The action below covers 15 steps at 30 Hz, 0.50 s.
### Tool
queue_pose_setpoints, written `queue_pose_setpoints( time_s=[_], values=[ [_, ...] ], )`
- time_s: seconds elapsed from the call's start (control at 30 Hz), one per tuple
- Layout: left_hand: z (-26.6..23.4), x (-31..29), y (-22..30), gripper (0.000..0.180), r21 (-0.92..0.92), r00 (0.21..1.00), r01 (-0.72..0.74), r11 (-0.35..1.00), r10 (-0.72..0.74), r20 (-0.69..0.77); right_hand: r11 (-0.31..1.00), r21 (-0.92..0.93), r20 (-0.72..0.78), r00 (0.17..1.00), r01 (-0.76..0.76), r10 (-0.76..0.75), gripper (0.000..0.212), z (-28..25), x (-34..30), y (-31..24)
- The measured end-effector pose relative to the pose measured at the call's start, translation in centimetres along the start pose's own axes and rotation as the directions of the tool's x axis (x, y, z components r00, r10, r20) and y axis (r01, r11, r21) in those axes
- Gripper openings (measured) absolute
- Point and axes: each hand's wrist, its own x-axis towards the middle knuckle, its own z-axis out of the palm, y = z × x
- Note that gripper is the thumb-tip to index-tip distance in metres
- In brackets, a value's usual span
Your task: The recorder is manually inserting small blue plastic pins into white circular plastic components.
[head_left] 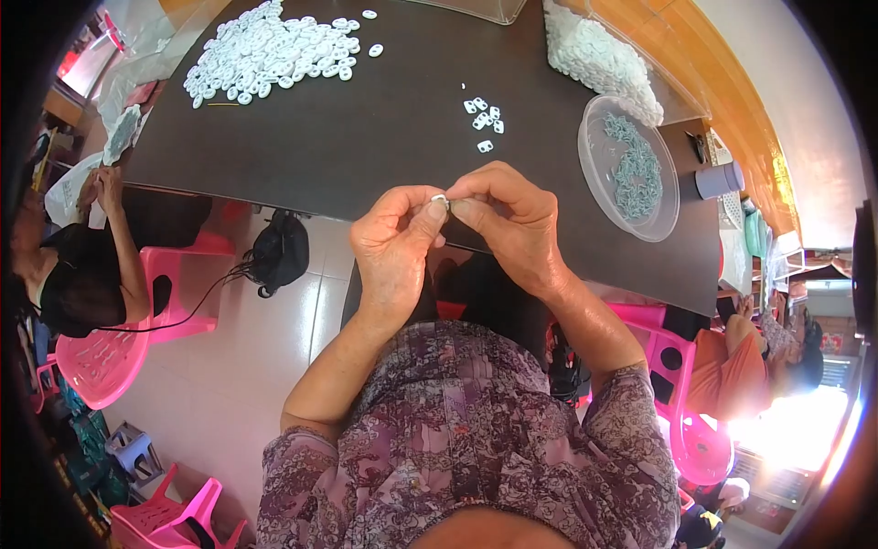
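Note:
Just above the near edge of the dark table, my left hand (393, 242) pinches a small white plastic piece (439, 199) between thumb and fingers. My right hand (515, 229) meets it fingertip to fingertip, thumb and forefinger pressed together at the piece's right side. Whatever those right fingers hold is too small to name. Beyond my hands lies a loose group of small white pieces with holes (484, 119). To the right, a round clear plastic lid (593, 174) carries a heap of small grey-green parts (637, 178).
A large pile of white oval pieces (274, 50) covers the table's far left. A clear bag of white pieces (599, 59) lies far right, near a grey-lavender cup (720, 180). Another person's hands (101, 188) work at left. Pink chairs (105, 361) stand around.

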Motion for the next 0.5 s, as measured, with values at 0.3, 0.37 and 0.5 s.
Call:
queue_pose_setpoints(
  time_s=[0.3,0.37,0.5],
  values=[
    [-0.53,-0.28,-0.37,0.008,0.014,1.0,-0.003,1.0,0.003,0.0,0.967,0.157,-0.003,0.979,-0.202,0.205,0.015,0.63,-0.18,-0.67],
    [-0.51,-0.27,-0.31,0.007,0.075,1.0,-0.027,0.997,0.027,-0.002,0.965,0.164,0.0,0.978,-0.205,0.208,0.015,0.71,-0.14,-0.65],
    [-0.49,-0.52,-0.18,0.011,0.102,0.999,-0.045,0.994,0.045,0.004,0.965,0.153,0.008,0.977,-0.211,0.212,0.015,0.76,-0.07,-0.53]
  ],
)
